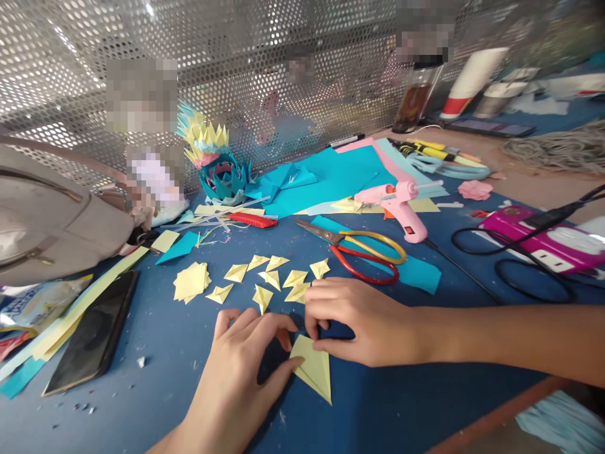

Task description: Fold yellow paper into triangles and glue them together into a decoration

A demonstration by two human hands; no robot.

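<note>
A partly folded piece of pale yellow paper (314, 372) lies on the blue table between my hands, its point towards me. My left hand (250, 359) holds its left edge, the thumb pressed on the paper and the fingers curved in. At the upper right edge, my right hand (362, 321) grips with the thumb and bent fingers; its fingertips are partly hidden. Just beyond lie several small folded yellow paper pieces (273, 279). A stack of yellow paper squares (191, 282) sits to their left.
Scissors (352, 246) and a pink glue gun (397, 205) lie beyond my right hand. A red cutter (253, 219), blue paper sheets (326, 176) and a folded-paper model (220, 164) are farther back. A phone (94, 334) lies left; a corded pink power strip (543, 239), right.
</note>
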